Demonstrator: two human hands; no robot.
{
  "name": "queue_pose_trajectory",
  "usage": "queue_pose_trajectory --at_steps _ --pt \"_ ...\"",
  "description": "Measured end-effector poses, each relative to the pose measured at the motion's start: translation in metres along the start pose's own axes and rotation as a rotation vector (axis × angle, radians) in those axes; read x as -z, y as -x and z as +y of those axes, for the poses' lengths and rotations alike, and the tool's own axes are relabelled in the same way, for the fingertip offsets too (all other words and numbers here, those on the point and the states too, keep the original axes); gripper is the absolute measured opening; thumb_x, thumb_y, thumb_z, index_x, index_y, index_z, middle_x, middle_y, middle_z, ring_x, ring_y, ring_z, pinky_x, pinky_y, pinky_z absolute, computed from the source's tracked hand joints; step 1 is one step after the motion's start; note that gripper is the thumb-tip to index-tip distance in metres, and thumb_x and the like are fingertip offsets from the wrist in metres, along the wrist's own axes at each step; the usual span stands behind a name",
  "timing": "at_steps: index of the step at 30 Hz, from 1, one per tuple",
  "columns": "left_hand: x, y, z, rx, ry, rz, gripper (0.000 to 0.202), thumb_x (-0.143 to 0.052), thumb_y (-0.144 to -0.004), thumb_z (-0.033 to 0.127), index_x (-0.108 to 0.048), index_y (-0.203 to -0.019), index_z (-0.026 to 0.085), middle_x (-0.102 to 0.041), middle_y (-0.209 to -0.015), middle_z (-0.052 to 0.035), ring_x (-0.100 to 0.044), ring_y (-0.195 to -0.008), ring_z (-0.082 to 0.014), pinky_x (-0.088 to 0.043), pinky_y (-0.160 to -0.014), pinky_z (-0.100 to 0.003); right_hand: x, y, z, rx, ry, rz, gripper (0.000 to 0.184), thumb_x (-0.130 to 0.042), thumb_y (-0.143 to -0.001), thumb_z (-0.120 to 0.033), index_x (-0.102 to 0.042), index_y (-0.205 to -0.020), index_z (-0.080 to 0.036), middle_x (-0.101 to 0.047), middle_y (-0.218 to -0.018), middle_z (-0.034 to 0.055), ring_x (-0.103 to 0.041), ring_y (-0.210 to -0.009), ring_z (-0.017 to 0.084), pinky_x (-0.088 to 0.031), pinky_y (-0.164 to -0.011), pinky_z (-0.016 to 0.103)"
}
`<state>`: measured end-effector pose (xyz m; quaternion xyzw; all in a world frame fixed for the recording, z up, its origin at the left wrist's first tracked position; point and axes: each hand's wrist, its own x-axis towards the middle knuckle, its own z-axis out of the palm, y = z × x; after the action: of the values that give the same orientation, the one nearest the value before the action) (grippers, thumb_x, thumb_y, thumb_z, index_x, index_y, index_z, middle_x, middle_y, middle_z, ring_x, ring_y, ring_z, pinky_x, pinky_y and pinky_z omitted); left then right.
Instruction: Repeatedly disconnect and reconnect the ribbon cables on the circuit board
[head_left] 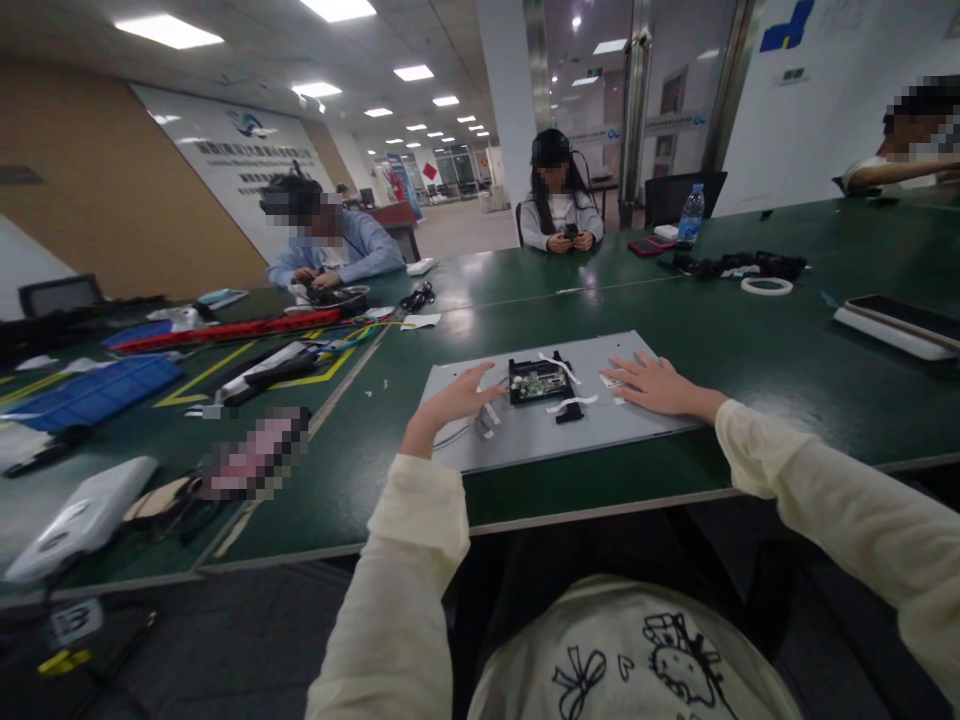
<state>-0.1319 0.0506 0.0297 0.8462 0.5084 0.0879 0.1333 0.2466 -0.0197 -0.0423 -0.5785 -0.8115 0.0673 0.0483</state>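
A flat light-grey panel lies on the green table in front of me. At its middle sits a black frame with a green circuit board in it. White strips lie beside and across the frame, near a small black piece. My left hand is over the panel's left part, fingers stretched toward the board, above a small grey part with a cable. My right hand rests spread on the panel's right side, by a white label. Neither hand holds anything I can see.
To the left lie a blue tray, a pink phone-like item, a white device and cables. A water bottle, a white ring and a phone on a white box are on the right. Several people sit around the table.
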Motion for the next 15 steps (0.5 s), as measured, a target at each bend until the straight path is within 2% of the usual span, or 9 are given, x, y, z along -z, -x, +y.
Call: queue_pose_trajectory --at_steps 4,7,11,15 --pt "0.007 0.002 -0.009 -0.012 -0.021 0.003 0.062 -0.057 -0.080 0.053 -0.054 -0.132 0.018 -0.057 -0.138 -0.0140 -0.057 -0.124 -0.0251 -0.047 -0.094 -0.028 0.000 0.002 0.000 0.013 0.003 -0.003 0.064 -0.018 -0.094 -0.068 -0.022 -0.154 -0.044 -0.016 -0.162 -0.0049 -0.017 -0.145 0.043 -0.021 -0.107 0.071" --pt "0.008 -0.003 -0.005 -0.049 -0.045 -0.013 0.062 -0.065 -0.075 0.050 -0.057 -0.128 0.018 -0.059 -0.136 -0.0143 -0.057 -0.123 -0.0267 -0.045 -0.096 -0.029 0.001 0.002 0.000 0.022 0.008 -0.002 0.064 -0.018 -0.094 -0.067 -0.022 -0.154 -0.044 -0.016 -0.162 -0.0054 -0.016 -0.144 0.044 -0.021 -0.106 0.072" --pt "-0.001 -0.016 0.018 -0.077 -0.087 -0.026 0.069 -0.071 -0.072 0.049 -0.054 -0.132 0.019 -0.055 -0.139 -0.0134 -0.051 -0.129 -0.0299 -0.042 -0.101 -0.031 0.000 0.002 0.000 0.023 0.012 0.009 0.064 -0.018 -0.094 -0.067 -0.024 -0.153 -0.044 -0.016 -0.162 -0.0047 -0.016 -0.145 0.044 -0.021 -0.106 0.072" --pt "-0.020 -0.035 0.051 -0.064 -0.151 -0.071 0.077 -0.061 -0.078 0.063 -0.045 -0.140 0.019 -0.046 -0.146 -0.0179 -0.045 -0.133 -0.0332 -0.039 -0.105 -0.039 -0.002 0.002 0.000 0.015 0.014 0.015 0.064 -0.018 -0.094 -0.068 -0.024 -0.153 -0.044 -0.017 -0.162 -0.0045 -0.016 -0.145 0.043 -0.021 -0.106 0.072"
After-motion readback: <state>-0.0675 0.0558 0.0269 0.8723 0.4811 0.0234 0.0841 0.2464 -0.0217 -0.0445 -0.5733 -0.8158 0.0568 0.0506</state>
